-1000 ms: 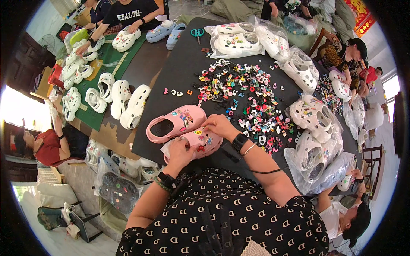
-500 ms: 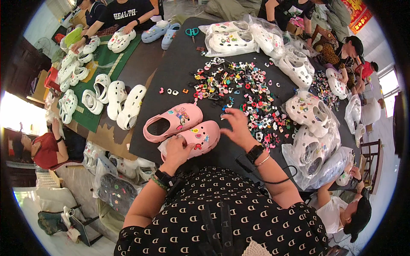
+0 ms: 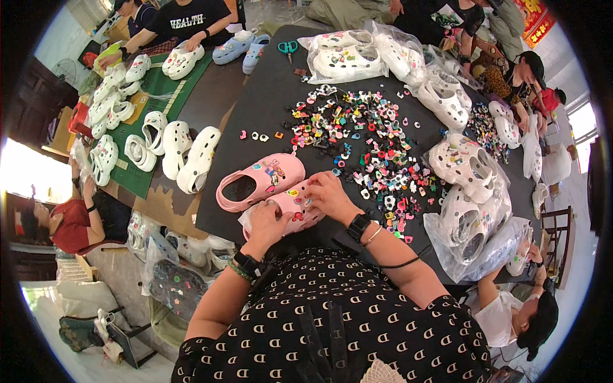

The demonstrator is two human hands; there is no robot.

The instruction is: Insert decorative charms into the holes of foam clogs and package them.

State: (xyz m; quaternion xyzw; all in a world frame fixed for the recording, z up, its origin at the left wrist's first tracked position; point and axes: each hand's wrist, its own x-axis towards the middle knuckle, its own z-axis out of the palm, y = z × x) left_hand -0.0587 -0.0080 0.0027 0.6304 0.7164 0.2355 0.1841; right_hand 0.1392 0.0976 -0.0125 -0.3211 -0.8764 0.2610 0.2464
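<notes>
Two pink clogs lie side by side on the black table in front of me, with small colourful shoe charms on their uppers. The far pink clog (image 3: 258,182) is untouched. My left hand (image 3: 267,223) is closed on the heel end of the near pink clog (image 3: 295,205), its thumb near the opening. My right hand (image 3: 332,198) is bent over the toe of that same clog, fingertips drawn together on its upper. Whatever small thing may be between those fingertips is hidden. A broad scatter of loose shoe charms (image 3: 386,153) spreads beyond my right hand.
Bagged white clogs (image 3: 469,207) are heaped along the table's right side, more bagged clogs (image 3: 348,60) at the far edge. Teal scissors (image 3: 288,48) lie far left. White clogs (image 3: 198,159) stand on the neighbouring left table. Several people work around both tables.
My right hand has moved left from beside the charms onto the near pink clog's toe, its fingers drawing together. My left hand stays on that clog.
</notes>
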